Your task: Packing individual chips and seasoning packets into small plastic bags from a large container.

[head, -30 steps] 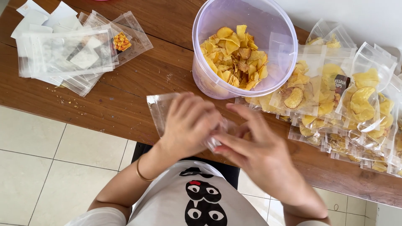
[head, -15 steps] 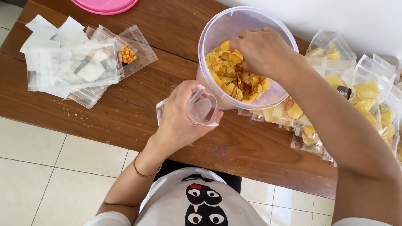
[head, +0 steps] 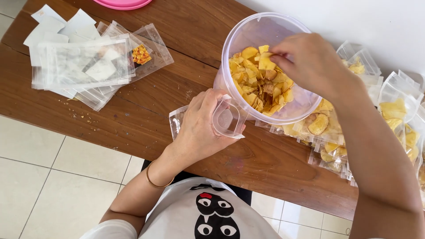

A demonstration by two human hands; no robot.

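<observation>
Pale tiled floor [head: 53,177] below the near edge of the brown wooden tabletop [head: 146,102]. Left hand [head: 201,126] near that edge, fingers curled around a small clear bag [head: 226,119], holding its mouth open just beside the tub. Clear round tub [head: 248,31] of yellow chips [head: 261,84] stands mid-tabletop. Right hand [head: 312,62] is over the tub, fingertips pinched on a few chips. Filled bags [head: 394,115] crowd the right edge. Stack of empty bags [head: 84,64] at the far left corner. Pink lid [head: 124,3] at the far edge. White wall [head: 376,22] behind.
</observation>
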